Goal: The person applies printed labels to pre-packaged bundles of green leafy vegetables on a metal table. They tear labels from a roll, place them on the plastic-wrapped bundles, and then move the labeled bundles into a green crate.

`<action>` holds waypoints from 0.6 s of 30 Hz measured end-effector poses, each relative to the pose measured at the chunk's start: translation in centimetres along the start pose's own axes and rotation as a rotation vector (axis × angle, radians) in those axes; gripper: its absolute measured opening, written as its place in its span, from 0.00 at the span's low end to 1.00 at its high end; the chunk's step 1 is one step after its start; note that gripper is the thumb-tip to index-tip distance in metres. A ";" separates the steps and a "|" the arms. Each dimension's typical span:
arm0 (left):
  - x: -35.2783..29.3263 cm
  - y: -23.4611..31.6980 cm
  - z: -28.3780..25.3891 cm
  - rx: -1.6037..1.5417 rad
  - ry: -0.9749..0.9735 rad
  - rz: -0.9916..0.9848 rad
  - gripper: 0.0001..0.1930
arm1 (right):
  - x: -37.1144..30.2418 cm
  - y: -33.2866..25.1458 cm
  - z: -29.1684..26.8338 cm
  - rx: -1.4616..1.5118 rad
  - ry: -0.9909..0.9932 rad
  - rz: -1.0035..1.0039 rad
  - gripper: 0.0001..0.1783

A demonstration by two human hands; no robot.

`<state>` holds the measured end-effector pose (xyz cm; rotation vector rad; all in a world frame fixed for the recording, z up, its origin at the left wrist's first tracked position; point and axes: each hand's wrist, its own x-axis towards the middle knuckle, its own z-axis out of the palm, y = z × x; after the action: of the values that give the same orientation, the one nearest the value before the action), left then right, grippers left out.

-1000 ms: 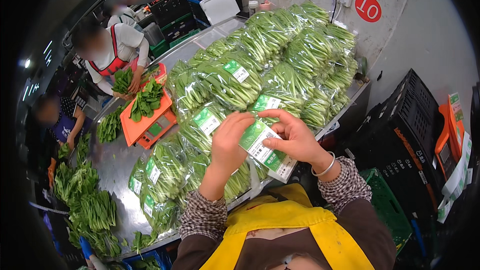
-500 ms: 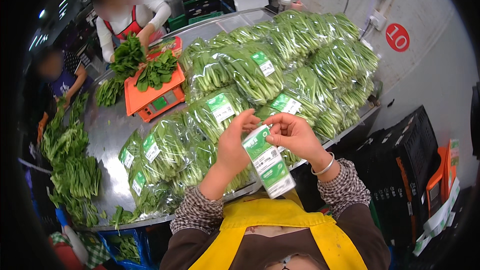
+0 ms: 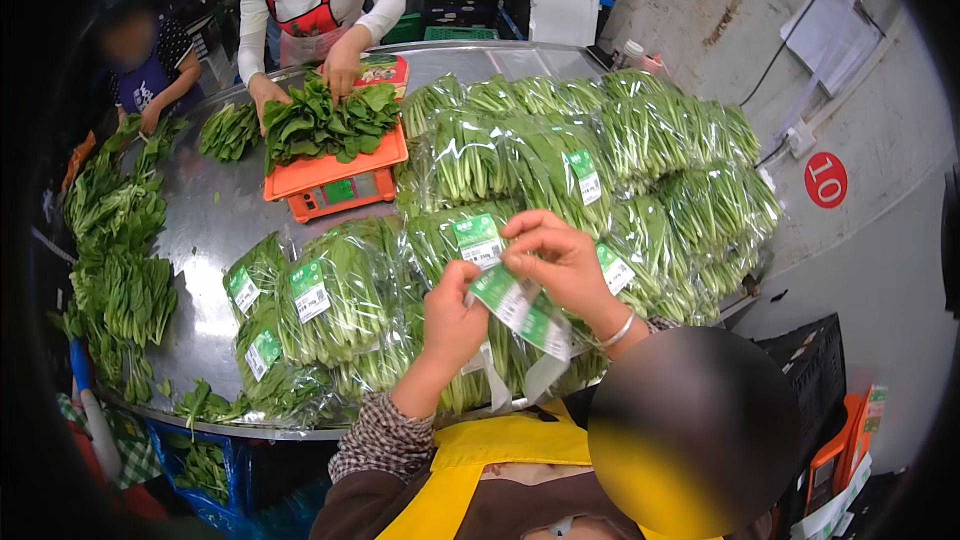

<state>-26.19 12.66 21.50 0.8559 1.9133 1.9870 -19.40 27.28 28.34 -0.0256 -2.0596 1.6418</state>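
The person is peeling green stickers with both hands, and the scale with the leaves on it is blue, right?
Not quite. The head view shows both hands, left hand and right hand, on the strip of green stickers, but the scale under the loose leaves is orange, not blue.

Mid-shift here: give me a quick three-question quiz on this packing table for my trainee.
1. What do the left hand and right hand hold between them?
2. True or false: loose greens lie on the orange scale.
3. The bagged greens on the table are: A) unlabelled B) labelled C) boxed.

Key
1. A strip of green-and-white labels.
2. True.
3. B.
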 end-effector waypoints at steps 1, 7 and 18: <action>0.2 -1.1 -0.5 -0.010 0.049 0.001 0.07 | 1.6 0.2 0.6 0.124 0.019 0.048 0.06; 0.3 -0.4 -4.8 0.365 0.080 0.213 0.05 | 10.7 7.4 3.1 0.619 0.211 0.464 0.07; 0.5 1.3 -7.5 0.436 0.199 0.520 0.09 | 17.8 12.2 -3.9 -0.051 0.437 0.105 0.16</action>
<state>-30.54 6.64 23.19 1.4401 2.4960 2.0007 -36.98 39.77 24.32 -0.4745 -1.7847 1.4828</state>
